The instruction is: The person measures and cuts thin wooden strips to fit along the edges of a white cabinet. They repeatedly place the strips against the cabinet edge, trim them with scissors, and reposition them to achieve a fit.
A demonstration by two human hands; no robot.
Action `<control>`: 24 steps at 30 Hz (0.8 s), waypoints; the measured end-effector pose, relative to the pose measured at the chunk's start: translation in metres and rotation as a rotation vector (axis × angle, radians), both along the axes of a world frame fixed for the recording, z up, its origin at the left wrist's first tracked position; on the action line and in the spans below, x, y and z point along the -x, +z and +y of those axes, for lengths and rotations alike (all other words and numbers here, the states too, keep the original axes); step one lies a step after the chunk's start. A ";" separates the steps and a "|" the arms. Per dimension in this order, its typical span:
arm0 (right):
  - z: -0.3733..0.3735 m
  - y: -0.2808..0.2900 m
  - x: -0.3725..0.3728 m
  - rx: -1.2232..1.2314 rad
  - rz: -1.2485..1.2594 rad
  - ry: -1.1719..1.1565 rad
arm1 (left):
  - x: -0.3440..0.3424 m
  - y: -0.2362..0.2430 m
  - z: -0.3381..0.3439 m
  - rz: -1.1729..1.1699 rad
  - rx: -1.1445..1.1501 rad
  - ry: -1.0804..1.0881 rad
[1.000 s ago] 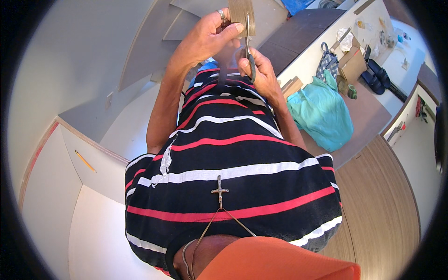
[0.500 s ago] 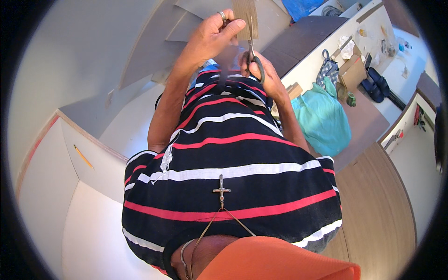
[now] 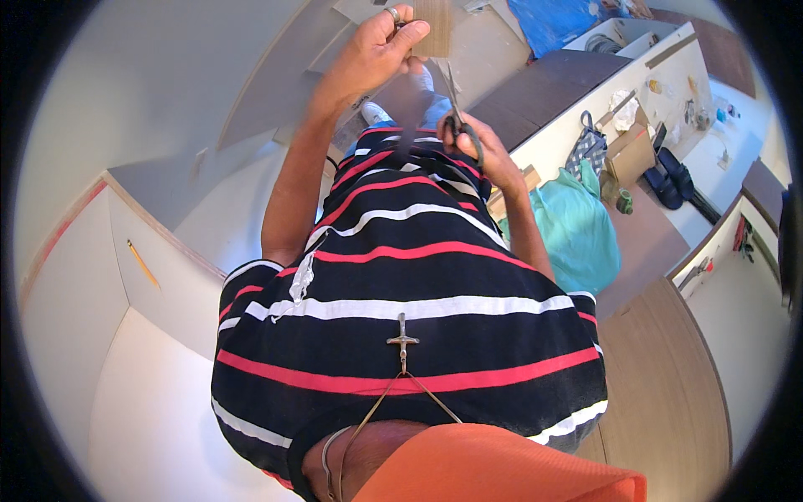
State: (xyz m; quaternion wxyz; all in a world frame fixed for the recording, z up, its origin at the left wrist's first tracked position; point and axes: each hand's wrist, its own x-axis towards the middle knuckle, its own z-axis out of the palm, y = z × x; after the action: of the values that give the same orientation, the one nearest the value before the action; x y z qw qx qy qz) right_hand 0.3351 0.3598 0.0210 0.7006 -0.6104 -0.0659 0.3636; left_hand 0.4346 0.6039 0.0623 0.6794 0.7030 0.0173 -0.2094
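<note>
My left hand (image 3: 381, 52) is raised at the top of the view, fingers closed on a pale wood-grain strip (image 3: 432, 29) that extends right of them. Below it, my right hand (image 3: 489, 151) grips black-handled scissors (image 3: 464, 130), blades pointing up toward the strip's lower edge and slightly apart from it. Both forearms rise along either side of my striped shirt.
A teal cloth (image 3: 569, 230), checked bag (image 3: 584, 146), cardboard (image 3: 627, 155) and dark slippers (image 3: 665, 184) lie on the right, beside a white panel and wood-grain boards (image 3: 661, 376). A yellow pencil (image 3: 144, 264) is at left on white panelling (image 3: 67, 318). Blue sheeting (image 3: 548, 21) is at top right.
The scissors, which crossed the strip a second ago, have moved down and right away from it with my right hand. My left hand and the strip have shifted slightly upward.
</note>
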 end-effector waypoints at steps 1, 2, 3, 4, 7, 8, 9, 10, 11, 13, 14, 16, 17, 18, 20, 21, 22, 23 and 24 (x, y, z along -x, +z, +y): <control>-0.007 -0.004 -0.002 0.004 0.035 -0.016 | -0.002 0.002 0.007 0.035 -0.015 -0.019; -0.012 -0.008 -0.006 0.010 0.063 -0.027 | -0.005 0.004 0.014 0.071 -0.029 -0.035; -0.016 -0.011 -0.009 0.035 0.095 -0.048 | -0.007 0.006 0.020 0.106 -0.044 -0.049; -0.017 -0.015 -0.013 -0.076 0.088 -0.114 | -0.007 0.008 0.026 0.109 -0.089 -0.053; -0.012 -0.020 -0.025 -0.145 0.086 -0.157 | -0.007 0.009 0.042 0.122 -0.189 -0.045; -0.008 -0.021 -0.030 -0.124 0.055 -0.147 | -0.007 0.009 0.046 0.124 -0.196 -0.028; -0.002 -0.021 -0.035 -0.103 0.024 -0.135 | -0.007 0.008 0.050 0.127 -0.203 -0.010; 0.004 -0.021 -0.040 -0.083 -0.007 -0.124 | -0.008 0.009 0.057 0.014 -0.266 -0.069; 0.011 -0.021 -0.044 -0.097 -0.015 -0.120 | -0.009 0.011 0.064 -0.099 -0.333 -0.125; 0.024 -0.021 -0.053 -0.135 -0.034 -0.107 | -0.009 0.017 0.077 -0.198 -0.419 -0.195; 0.031 -0.021 -0.057 -0.148 -0.040 -0.080 | -0.010 0.022 0.083 -0.184 -0.433 -0.212; 0.040 -0.020 -0.065 -0.174 -0.057 -0.027 | -0.012 0.035 0.093 -0.219 -0.501 -0.248; 0.043 -0.020 -0.069 -0.189 -0.067 -0.004 | -0.013 0.043 0.097 -0.267 -0.553 -0.270; 0.048 -0.019 -0.073 -0.206 -0.083 0.037 | -0.014 0.051 0.102 -0.312 -0.604 -0.294; 0.052 -0.016 -0.080 -0.240 -0.109 0.080 | -0.008 0.066 0.107 -0.323 -0.673 -0.256; 0.055 -0.014 -0.083 -0.250 -0.124 0.102 | -0.005 0.072 0.109 -0.328 -0.706 -0.239; 0.057 -0.013 -0.087 -0.266 -0.137 0.108 | -0.002 0.078 0.110 -0.321 -0.732 -0.250; 0.061 -0.011 -0.091 -0.279 -0.153 0.118 | 0.001 0.082 0.112 -0.312 -0.756 -0.263; 0.064 -0.009 -0.095 -0.302 -0.178 0.118 | 0.004 0.087 0.111 -0.304 -0.778 -0.278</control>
State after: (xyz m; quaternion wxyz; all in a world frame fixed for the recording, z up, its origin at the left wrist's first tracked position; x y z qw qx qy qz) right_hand 0.4302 0.4235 0.0123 0.7531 -0.5233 -0.2172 0.3345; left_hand 0.4308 0.7145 0.1496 0.3242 0.9250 -0.0999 -0.1709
